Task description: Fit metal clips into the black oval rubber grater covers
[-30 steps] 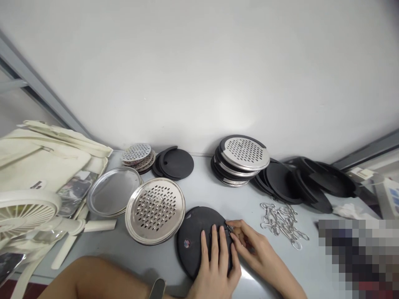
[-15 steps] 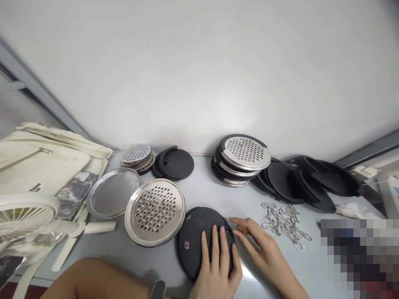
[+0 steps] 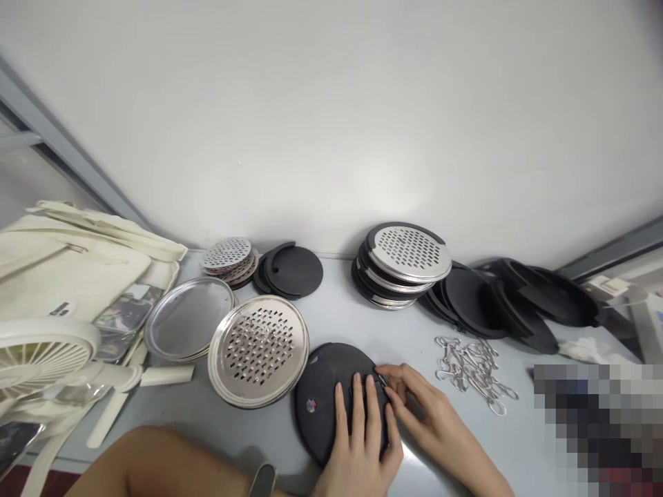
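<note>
A round black disc (image 3: 324,386) with a small round sticker lies on the table in front of me. My left hand (image 3: 357,442) rests flat on its right half, fingers stretched out and apart. At the disc's right edge my right hand (image 3: 429,414) pinches a small metal clip (image 3: 383,379), mostly covered by the fingertips. To the right lies a tangle of wire clips (image 3: 469,369). Left of the disc is a stack of round metal grater plates (image 3: 259,352), the top one perforated.
Plain metal discs (image 3: 189,321) and smaller grater plates (image 3: 228,255) sit at the left, with black discs (image 3: 298,271) beside them. A stack of graters in black holders (image 3: 409,255) stands at the back. More black holders (image 3: 474,300) lie right. A white fan (image 3: 46,352) and bag (image 3: 67,266) are far left.
My right hand's thumb and index finger have moved slightly left and closed at the disc's edge, where a metal clip shows. My left hand has stayed in place.
</note>
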The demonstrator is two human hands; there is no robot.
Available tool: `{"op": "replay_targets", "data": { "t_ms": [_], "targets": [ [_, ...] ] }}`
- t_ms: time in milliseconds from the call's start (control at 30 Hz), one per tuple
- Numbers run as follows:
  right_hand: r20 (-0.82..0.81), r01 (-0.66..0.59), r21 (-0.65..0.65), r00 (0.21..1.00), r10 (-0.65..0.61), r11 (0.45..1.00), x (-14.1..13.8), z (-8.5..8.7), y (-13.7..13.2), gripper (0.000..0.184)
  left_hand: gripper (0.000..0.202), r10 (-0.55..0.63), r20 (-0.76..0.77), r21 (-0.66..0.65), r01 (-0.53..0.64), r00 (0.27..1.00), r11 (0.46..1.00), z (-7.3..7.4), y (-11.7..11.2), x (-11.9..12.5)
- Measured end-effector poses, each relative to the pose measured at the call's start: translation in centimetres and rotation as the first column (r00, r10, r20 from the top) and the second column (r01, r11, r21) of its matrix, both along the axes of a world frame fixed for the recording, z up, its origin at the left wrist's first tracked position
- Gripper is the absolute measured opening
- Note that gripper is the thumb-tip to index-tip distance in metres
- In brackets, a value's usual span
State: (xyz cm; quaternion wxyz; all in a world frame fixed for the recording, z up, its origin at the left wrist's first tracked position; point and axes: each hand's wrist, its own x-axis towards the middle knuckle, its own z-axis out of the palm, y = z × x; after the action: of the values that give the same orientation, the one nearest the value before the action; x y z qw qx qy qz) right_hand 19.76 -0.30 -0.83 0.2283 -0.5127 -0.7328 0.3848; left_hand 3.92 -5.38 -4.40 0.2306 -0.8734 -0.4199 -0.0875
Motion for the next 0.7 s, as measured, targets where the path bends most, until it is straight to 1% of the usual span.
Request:
{"op": "replay_targets", "data": {
  "t_ms": [167,300,433,533,600,633,667,700],
  "targets": [
    [-0.012,0.009,-0.021,1.000,-0.009,1.000,0.0,-0.1,0.1,0.024,0.036,0.010,0.025,0.013,-0.010,1.000,1.000,0.0,0.0,0.1],
    [-0.016,0.024,-0.023,1.000,-0.024,0.999,0.0,0.0,0.0,0.023,0.037,0.007,0.010,0.004,-0.007,1.000,1.000,0.0,0.0,0.0],
    [-0.026,0.033,0.014,0.999,-0.033,0.999,0.0,0.2,-0.2,0.019,0.037,0.003,0.020,-0.007,-0.003,1.000,1.000,-0.2,-0.1,0.0],
    [-0.040,0.046,0.056,0.998,-0.044,0.997,0.1,0.2,-0.2,0.021,0.037,-0.010,0.034,-0.014,0.011,0.999,1.000,-0.2,0.0,-0.2],
    [-0.036,0.070,0.072,0.997,-0.067,0.995,0.2,0.2,-0.2,0.023,0.043,-0.043,0.068,-0.021,0.045,0.997,0.999,0.5,0.4,-0.5],
    [-0.037,0.079,0.074,0.996,-0.076,0.994,0.2,0.1,-0.1,0.024,0.049,-0.084,0.102,-0.021,0.087,0.991,0.996,1.1,0.7,-0.7],
    [-0.046,0.082,0.075,0.996,-0.078,0.994,0.2,0.1,-0.1,0.024,0.059,-0.101,0.152,-0.083,0.114,0.983,0.990,2.0,1.0,-1.0],
    [-0.060,0.077,0.072,0.996,-0.072,0.994,0.2,0.1,0.0,0.023,0.063,-0.148,0.207,-0.113,0.174,0.967,0.978,3.0,1.3,-1.3]
  ]
}}
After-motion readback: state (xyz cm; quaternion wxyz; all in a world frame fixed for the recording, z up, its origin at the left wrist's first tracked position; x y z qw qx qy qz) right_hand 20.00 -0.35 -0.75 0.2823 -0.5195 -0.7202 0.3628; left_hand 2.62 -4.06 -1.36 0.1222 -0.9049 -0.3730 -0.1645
